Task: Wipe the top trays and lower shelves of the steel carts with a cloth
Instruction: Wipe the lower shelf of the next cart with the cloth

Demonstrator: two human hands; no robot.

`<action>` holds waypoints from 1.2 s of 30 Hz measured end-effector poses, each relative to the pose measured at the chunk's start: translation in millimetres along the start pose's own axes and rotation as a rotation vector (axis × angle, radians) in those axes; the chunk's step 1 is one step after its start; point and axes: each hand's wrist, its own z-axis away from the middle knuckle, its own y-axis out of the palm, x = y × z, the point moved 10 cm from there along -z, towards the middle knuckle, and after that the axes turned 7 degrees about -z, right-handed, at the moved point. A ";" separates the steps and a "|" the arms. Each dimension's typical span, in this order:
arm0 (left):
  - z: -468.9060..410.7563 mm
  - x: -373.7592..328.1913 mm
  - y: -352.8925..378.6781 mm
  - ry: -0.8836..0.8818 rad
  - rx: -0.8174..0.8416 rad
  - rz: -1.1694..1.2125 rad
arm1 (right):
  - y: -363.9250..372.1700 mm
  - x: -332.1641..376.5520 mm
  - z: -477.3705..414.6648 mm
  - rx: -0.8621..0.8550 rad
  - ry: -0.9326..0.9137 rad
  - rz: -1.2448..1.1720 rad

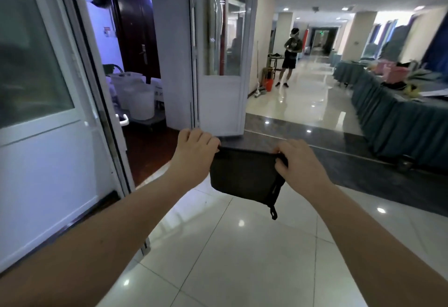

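A dark folded cloth [242,176] with a small hanging loop at its lower right corner hangs stretched between both hands in front of me, above the tiled floor. My left hand [196,146] pinches its upper left corner. My right hand [295,159] grips its upper right corner with curled fingers. No steel cart is clearly in view.
An open white glass door [220,59] leads to a side room with white containers [135,93] on a low trolley. A white door panel [43,113] stands close on my left. Tables with teal skirts [397,117] line the right. A person [292,57] stands far down the hall.
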 end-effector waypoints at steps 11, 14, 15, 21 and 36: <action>-227.4 -177.6 206.1 0.404 -0.093 0.404 | 33.9 -272.2 -49.7 -0.014 0.482 0.264; -284.0 -250.4 238.1 0.486 -0.117 0.527 | 21.3 -341.8 -43.1 0.006 0.571 0.361; -300.9 -276.1 247.3 0.519 -0.127 0.559 | 17.1 -364.7 -40.2 0.018 0.588 0.389; -387.6 -424.7 286.5 0.701 -0.148 0.772 | -21.9 -500.9 -13.6 -0.051 0.752 0.413; -502.2 -801.4 302.5 1.203 -0.195 1.068 | -93.5 -737.8 124.3 -0.183 1.300 0.581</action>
